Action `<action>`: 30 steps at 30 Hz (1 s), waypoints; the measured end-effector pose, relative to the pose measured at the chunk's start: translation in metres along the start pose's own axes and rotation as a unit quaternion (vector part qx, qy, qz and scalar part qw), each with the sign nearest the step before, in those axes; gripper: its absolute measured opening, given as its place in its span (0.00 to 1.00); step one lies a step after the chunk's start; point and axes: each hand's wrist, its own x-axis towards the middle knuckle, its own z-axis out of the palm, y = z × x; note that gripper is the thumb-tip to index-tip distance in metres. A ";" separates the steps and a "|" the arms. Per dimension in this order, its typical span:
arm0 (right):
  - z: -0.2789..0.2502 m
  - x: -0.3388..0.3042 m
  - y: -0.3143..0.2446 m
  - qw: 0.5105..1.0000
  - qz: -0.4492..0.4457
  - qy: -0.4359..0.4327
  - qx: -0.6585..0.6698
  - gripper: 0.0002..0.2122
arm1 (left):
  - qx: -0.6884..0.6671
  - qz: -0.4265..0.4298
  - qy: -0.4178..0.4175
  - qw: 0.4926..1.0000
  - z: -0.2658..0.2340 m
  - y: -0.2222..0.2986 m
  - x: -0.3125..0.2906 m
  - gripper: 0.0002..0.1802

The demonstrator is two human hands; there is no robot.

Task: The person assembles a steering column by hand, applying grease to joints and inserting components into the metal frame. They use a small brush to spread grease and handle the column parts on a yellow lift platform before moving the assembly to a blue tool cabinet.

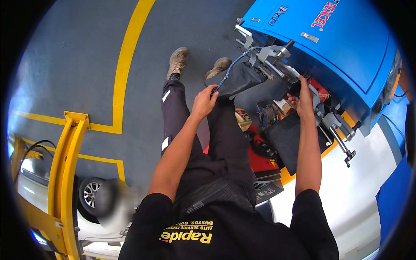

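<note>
My left hand (205, 102) is closed on the lower end of a blue braided cord (233, 66). The cord curves up to a silver metal wheel clamp (276, 54) mounted along the front of a blue cabinet (333, 37). My right hand (302, 96) has its fingers wrapped round a black knob (294, 87) on the clamp's middle; the palm hides part of the knob. Below the cord hangs a dark, flat, fabric-like piece (240, 81). Another clamp arm with a black-tipped screw (346, 154) reaches down to the right of my right hand.
Under the clamp are a red machine (260, 162), a black flat panel (284, 141) and several small items. At left stand a yellow lift post (65, 173) and a white vehicle with a wheel (91, 195). Yellow lines (125, 65) mark the grey floor.
</note>
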 end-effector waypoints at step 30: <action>0.005 -0.037 0.001 0.909 -0.285 0.114 -0.281 0.32 | 0.031 -0.017 -0.006 0.999 0.009 -0.004 0.002 0.17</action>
